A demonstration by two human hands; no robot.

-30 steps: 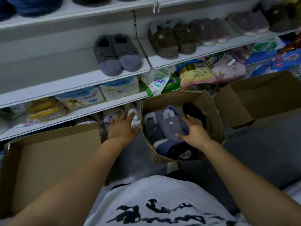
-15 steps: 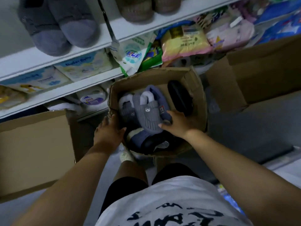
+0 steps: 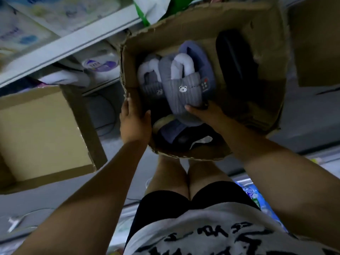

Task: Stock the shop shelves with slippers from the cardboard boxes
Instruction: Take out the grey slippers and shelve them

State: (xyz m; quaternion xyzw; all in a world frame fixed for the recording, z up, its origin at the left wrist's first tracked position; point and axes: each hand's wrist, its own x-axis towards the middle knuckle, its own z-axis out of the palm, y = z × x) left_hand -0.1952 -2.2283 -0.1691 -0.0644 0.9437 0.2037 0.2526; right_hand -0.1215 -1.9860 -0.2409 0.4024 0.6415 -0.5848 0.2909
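An open cardboard box point(image 3: 265, 57) stands on the floor in front of my legs, holding several slippers. My right hand point(image 3: 206, 115) grips a grey ribbed slipper point(image 3: 182, 92) with a small bear patch and a pale fleece lining, thumb on its toe. A blue slipper point(image 3: 200, 59) lies pressed behind it. A second grey slipper point(image 3: 150, 78) stands to the left in the box, a black sole point(image 3: 233, 57) to the right, and darker slippers point(image 3: 174, 133) lie underneath. My left hand point(image 3: 134, 122) holds the box's torn left rim, thumb inside.
A second open cardboard box point(image 3: 40, 133) stands at the left and a third point(image 3: 316, 43) at the far right. White shelf boards point(image 3: 73, 41) with packaged goods run across the top left. Grey floor lies around the boxes.
The view has tipped down and closed in on the box; the upper shelves left the frame. My left hand came from the shelf side onto the box rim. My right hand kept hold of the grey slipper.
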